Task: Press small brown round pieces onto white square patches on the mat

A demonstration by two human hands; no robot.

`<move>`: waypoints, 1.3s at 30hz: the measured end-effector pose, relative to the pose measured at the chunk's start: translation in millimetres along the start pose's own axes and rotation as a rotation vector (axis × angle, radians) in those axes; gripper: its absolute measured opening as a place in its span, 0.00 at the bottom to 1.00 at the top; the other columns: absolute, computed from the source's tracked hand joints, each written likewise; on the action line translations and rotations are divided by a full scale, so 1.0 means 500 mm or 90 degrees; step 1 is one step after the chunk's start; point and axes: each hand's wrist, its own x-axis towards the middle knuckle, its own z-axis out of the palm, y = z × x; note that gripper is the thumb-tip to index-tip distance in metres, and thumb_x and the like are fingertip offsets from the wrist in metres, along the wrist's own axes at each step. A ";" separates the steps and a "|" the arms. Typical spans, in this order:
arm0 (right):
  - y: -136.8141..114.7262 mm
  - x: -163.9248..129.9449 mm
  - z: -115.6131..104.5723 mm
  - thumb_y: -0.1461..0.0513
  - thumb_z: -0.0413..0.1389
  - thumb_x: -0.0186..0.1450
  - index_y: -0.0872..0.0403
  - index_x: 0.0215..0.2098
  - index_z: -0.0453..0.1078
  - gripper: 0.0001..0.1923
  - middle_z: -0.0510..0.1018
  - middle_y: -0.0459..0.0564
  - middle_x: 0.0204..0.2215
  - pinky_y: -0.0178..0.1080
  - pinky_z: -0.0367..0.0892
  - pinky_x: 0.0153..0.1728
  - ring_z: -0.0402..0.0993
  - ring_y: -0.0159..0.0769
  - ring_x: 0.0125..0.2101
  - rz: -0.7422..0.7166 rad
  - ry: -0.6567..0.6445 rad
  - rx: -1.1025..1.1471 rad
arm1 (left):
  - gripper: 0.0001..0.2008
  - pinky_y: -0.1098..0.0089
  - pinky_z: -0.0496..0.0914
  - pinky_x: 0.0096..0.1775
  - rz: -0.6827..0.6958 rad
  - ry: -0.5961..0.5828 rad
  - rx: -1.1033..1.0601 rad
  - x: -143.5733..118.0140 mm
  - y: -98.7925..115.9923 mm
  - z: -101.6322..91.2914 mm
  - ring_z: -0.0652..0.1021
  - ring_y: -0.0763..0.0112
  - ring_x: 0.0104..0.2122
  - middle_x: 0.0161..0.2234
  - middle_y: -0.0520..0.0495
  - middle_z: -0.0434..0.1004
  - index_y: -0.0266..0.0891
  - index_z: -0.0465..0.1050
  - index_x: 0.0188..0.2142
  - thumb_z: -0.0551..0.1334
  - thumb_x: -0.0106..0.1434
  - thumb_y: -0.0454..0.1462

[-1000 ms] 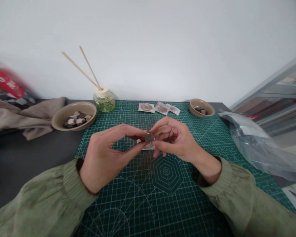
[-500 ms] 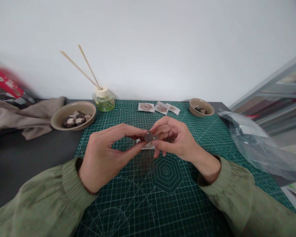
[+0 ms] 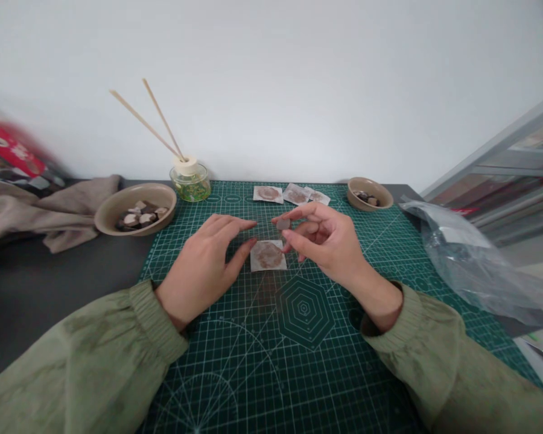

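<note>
Fingers point(image 3: 298, 212) of the right hand point(image 3: 326, 241): thumb and forefinger pinch a small grey-brown disc point(image 3: 283, 223), held just above the mat. Other right fingers loosely curled. Left hand point(image 3: 203, 265) grasps nothing, fingers extended and slack; thumb tip touches or nearly touches the left edge of a white square patch point(image 3: 268, 255) with a brown round centre. Patch lies flat on the green cutting mat point(image 3: 253, 361), between the two hands, just below the disc.

Around: mat covers the middle of the dark tabletop point(image 3: 49, 289). Far edge of mat: three more white patches point(image 3: 292, 194) in a row, the right two overlapping. Left of them, a glass reed diffuser point(image 3: 190, 181) with two sticks. Nothing lies between the hands and the near patch.

Bowls: two, both tan. Large bowl point(image 3: 136, 208) at left, straddling the mat's edge, holding dark and pale pieces; count not readable. Small bowl point(image 3: 370, 194) at far right corner, a few dark pieces.

Off the mat: beige cloth point(image 3: 49, 211) bunched at left, red-labelled package point(image 3: 9, 157) behind it, blurred. Clear plastic bag point(image 3: 470, 259) at right, overlapping the mat's right edge.

Patches in all: four. Discs in hand: one.
</note>
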 end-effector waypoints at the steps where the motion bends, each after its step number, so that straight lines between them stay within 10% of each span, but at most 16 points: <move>1: 0.002 0.001 -0.001 0.55 0.85 0.65 0.52 0.48 0.84 0.22 0.93 0.52 0.39 0.32 0.76 0.22 0.90 0.38 0.28 0.002 0.011 -0.015 | 0.15 0.44 0.86 0.64 0.003 -0.018 0.015 0.001 -0.009 0.004 0.88 0.47 0.59 0.56 0.38 0.93 0.42 0.89 0.59 0.67 0.82 0.44; 15: 0.022 0.005 -0.018 0.63 0.73 0.71 0.53 0.48 0.86 0.07 0.88 0.49 0.46 0.40 0.67 0.38 0.69 0.32 0.31 -0.156 -0.141 -0.512 | 0.15 0.52 0.86 0.61 0.104 -0.111 0.074 -0.006 -0.008 -0.002 0.89 0.52 0.57 0.56 0.41 0.93 0.43 0.90 0.55 0.63 0.85 0.44; 39: 0.014 0.007 -0.003 0.58 0.75 0.75 0.49 0.45 0.85 0.06 0.86 0.51 0.45 0.47 0.78 0.51 0.83 0.43 0.43 -0.144 -0.185 -0.548 | 0.25 0.35 0.73 0.77 0.038 -0.211 0.117 -0.016 0.009 -0.020 0.82 0.47 0.69 0.61 0.42 0.86 0.40 0.87 0.63 0.57 0.86 0.51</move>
